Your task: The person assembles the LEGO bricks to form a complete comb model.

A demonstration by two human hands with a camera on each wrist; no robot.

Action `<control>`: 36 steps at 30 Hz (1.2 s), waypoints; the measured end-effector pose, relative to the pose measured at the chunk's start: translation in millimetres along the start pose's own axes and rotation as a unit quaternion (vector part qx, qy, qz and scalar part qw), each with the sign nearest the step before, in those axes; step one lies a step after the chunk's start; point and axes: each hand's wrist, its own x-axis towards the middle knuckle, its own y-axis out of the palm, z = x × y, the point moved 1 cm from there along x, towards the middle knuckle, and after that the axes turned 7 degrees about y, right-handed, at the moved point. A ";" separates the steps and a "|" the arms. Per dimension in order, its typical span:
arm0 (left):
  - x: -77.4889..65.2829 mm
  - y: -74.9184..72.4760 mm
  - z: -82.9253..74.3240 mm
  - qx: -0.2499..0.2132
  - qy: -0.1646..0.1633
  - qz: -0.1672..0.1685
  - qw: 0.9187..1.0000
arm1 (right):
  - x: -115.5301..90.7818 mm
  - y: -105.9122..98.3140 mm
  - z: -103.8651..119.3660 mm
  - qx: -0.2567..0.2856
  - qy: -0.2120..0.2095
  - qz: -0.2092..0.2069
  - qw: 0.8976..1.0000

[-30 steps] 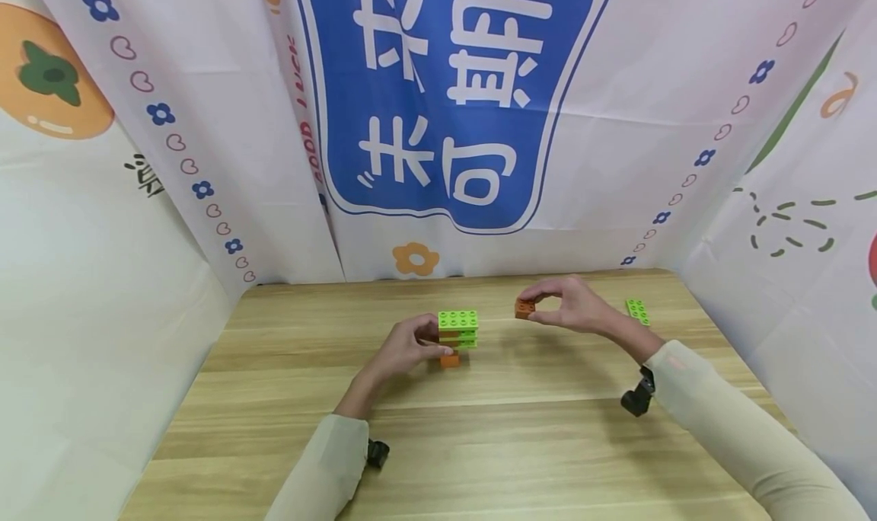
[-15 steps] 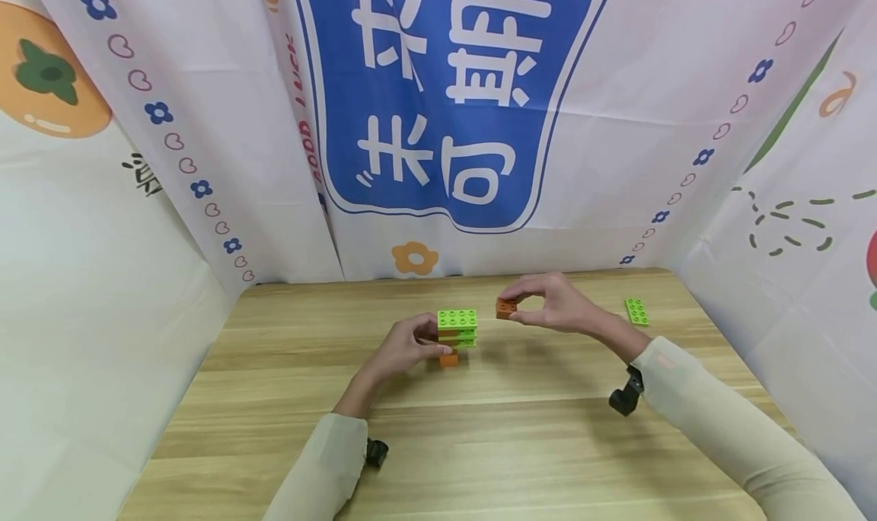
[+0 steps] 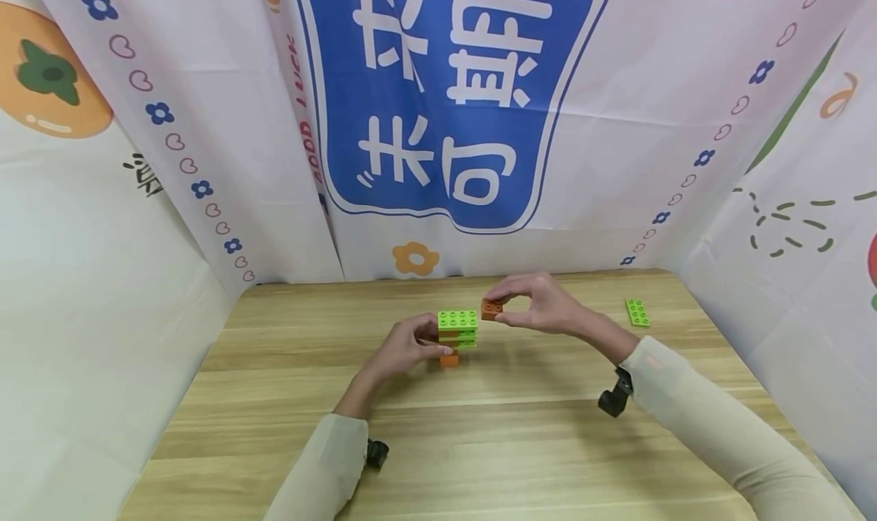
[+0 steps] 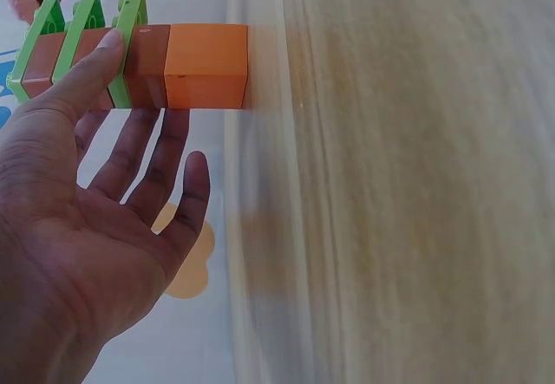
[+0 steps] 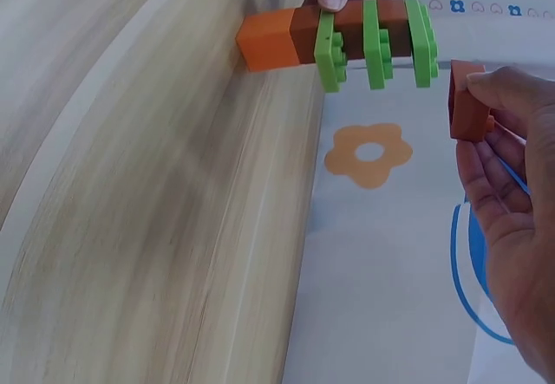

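Note:
A tower of toy building bricks (image 3: 457, 320) stands upright on the wooden table. Its base is an orange block (image 4: 208, 65); above it brown bricks alternate with three lime-green plates, which jut out to one side. My left hand (image 3: 403, 347) grips the tower from the left, the thumb on its near side and some fingers hidden behind. Just right of the tower's top, my right hand (image 3: 546, 305) pinches a brown brick (image 5: 468, 102) between thumb and fingers. A small gap separates this brick from the topmost green plate (image 5: 421, 44).
A loose lime-green plate (image 3: 637, 313) with studs lies at the table's back right. Printed white cloth (image 3: 603, 201) hangs behind the wooden table (image 3: 479, 452) and along both sides.
My right hand has moved left with the brown brick, bringing it up close to the tower's top. My left hand and the tower have stayed in place.

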 end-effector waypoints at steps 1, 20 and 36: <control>0.1 0.0 0.3 0.000 -0.001 0.000 1.000 | 0.9 0.8 0.9 0.002 -0.002 0.000 1.000; 1.0 0.0 0.9 0.003 0.007 0.003 1.000 | 23.4 19.7 20.6 0.046 -0.053 0.014 0.997; 0.7 -0.2 2.5 -0.007 0.013 0.011 1.000 | 36.3 37.0 25.0 0.071 -0.066 0.014 0.995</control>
